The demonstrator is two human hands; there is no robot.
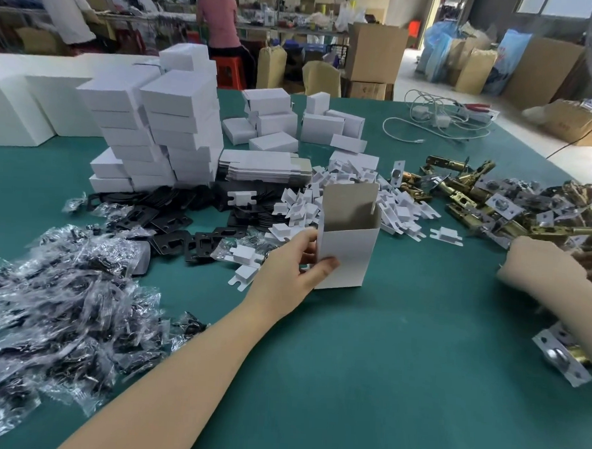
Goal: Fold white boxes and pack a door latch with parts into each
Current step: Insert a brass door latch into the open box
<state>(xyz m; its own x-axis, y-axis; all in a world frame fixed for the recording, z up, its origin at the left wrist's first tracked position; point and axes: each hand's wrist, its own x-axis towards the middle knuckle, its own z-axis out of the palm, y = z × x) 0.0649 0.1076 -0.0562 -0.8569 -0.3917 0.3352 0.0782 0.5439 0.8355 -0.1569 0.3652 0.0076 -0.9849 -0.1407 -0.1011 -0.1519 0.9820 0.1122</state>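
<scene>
A white box (350, 247) stands upright on the green table (366, 365), its top flap raised and its inside empty as far as I can see. My left hand (292, 272) grips its left side, thumb across the front. My right hand (539, 261) reaches into the pile of brass door latches (515, 208) at the right; its fingers are hidden among them. One latch with a silver faceplate (562, 358) lies under my right forearm. Flat unfolded box blanks (266, 169) are stacked behind the box.
Small white card inserts (357, 196) lie heaped behind the box. Black plates (184, 232) and bagged screw packs (61, 301) spread at the left. Stacks of closed white boxes (162, 128) rise at the back left. White cables (437, 122) lie far right.
</scene>
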